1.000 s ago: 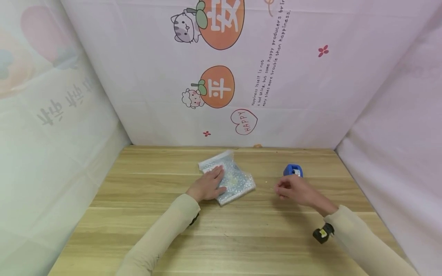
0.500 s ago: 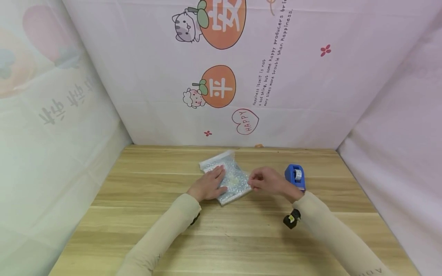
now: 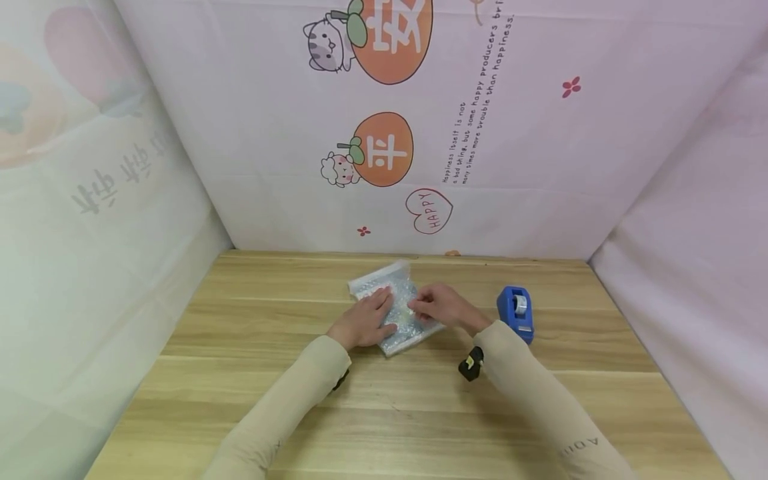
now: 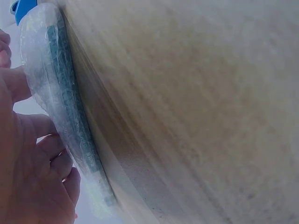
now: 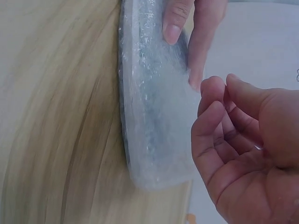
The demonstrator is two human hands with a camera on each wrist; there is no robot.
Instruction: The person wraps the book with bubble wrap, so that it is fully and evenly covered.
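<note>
A flat package wrapped in bubble wrap (image 3: 401,333) lies on the wooden table, a dark bluish thing showing through the wrap. My left hand (image 3: 363,320) rests on its left part with straight fingers spread. My right hand (image 3: 441,307) is over the package's right part, thumb and fingertips pinched together. Between those fingertips there seems to be a strip of clear tape, hardly visible itself. The right wrist view shows the right hand (image 5: 247,144) with curled fingers, close to the left hand's fingers (image 5: 198,46). A blue tape dispenser (image 3: 516,313) stands right of the package.
The wooden table (image 3: 384,413) meets a printed white cloth wall (image 3: 510,220) at the back. White cloth walls also stand at the left (image 3: 120,267) and right (image 3: 690,267). A black wrist camera (image 3: 471,364) hangs under the right sleeve.
My right hand has moved left from beside the tape dispenser to above the package, leaving the dispenser in full view. The left hand has stayed on the package.
</note>
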